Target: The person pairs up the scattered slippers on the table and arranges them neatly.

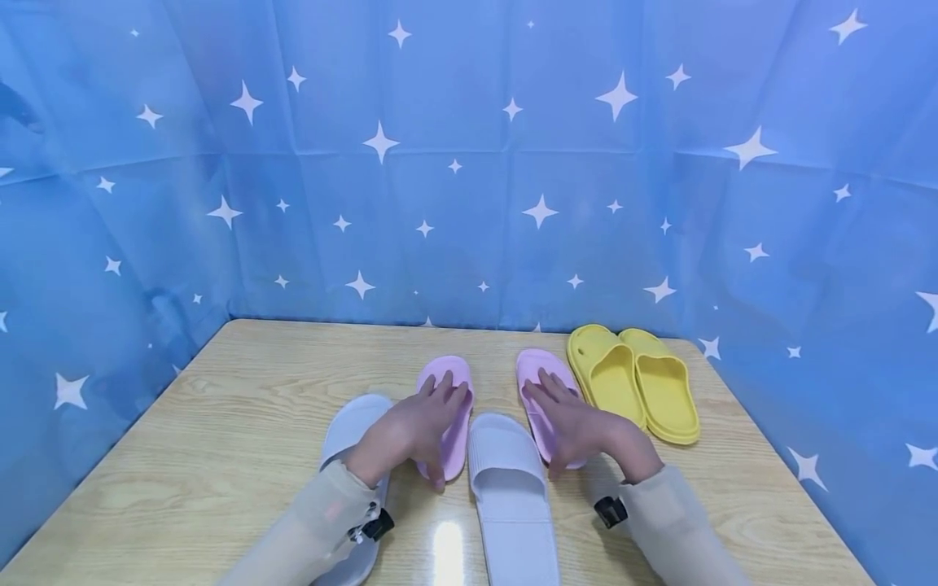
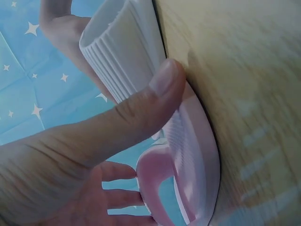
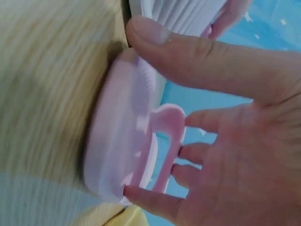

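Two pink slippers lie on the wooden table, toes toward the back. Over the left pink slipper [image 1: 456,452] is my left hand [image 1: 419,425], its fingers spread. In the left wrist view its fingertips reach the pink strap [image 2: 153,165], and the thumb extends across near the heel. My right hand [image 1: 582,425] spreads over the right pink slipper [image 1: 537,360]. The right wrist view shows several fingertips against that strap [image 3: 175,120], with the little finger at the sole's side and the thumb beside the heel. Between the hands lies a pale grey ribbed slipper [image 1: 506,449].
Another pale grey slipper [image 1: 355,413] lies left, partly hidden under my left forearm. A pair of yellow slippers [image 1: 604,358] stands at the back right, close beside the right pink one. Blue star-patterned cloth [image 1: 469,187] hangs around the wooden table [image 1: 293,358].
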Tool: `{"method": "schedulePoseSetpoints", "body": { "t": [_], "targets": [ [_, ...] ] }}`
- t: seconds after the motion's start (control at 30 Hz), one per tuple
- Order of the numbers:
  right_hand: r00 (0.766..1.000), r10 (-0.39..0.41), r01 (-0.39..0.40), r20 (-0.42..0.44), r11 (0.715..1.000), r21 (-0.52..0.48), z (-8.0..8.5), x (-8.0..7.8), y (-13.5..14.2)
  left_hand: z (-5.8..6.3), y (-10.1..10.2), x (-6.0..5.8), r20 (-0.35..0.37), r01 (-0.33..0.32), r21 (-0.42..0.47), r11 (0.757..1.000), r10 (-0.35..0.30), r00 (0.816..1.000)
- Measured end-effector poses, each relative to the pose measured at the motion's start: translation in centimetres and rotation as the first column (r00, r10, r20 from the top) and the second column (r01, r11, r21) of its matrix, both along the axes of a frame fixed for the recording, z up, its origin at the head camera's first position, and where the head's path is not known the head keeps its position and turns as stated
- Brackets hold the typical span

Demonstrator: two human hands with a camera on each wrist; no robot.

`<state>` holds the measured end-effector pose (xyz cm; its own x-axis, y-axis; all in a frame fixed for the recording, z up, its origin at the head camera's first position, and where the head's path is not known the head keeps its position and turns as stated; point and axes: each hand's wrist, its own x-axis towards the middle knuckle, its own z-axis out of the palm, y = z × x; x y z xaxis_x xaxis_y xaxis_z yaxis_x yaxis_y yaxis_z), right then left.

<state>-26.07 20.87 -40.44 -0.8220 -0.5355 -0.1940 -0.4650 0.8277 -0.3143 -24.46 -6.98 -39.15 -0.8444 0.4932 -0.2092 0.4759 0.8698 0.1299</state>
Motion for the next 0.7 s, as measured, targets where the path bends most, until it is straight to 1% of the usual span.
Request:
{"method": "schedulePoseSetpoints", "body": {
  "t": [0.1,0.2,0.33,0.43,0.53,0.7],
  "targets": [
    [1.000,0.020,-0.020,-0.003,1.000,0.003,0.11,-0.01,0.19,-0.08,0.06,-0.11,-0.005,0.012,0.012,1.000,-0.012,1.000],
    [1.000,0.015,-0.015,-0.001,1.000,0.009,0.10,-0.02,0.21,-0.22,0.07,-0.24,-0.006,0.016,0.031,0.999,-0.016,1.000],
    [1.000,0.007,-0.007,0.002,1.000,0.006,0.10,-0.11,0.14,-0.38,0.00,-0.34,0.000,-0.005,0.061,0.998,0.005,1.000],
    [1.000,0.002,-0.002,-0.001,1.000,-0.009,0.10,-0.19,0.16,-0.49,-0.04,-0.47,-0.020,-0.009,0.075,0.997,0.010,1.000],
    [1.000,0.002,-0.003,-0.013,1.000,-0.020,0.02,-0.28,0.25,-0.55,-0.05,-0.64,-0.045,0.001,0.076,0.997,0.002,0.999],
    [1.000,0.005,-0.006,-0.023,0.999,-0.034,-0.35,-0.55,0.39,-0.58,-0.22,-0.96,-0.033,-0.006,0.076,0.997,0.009,0.999]
  ]
}}
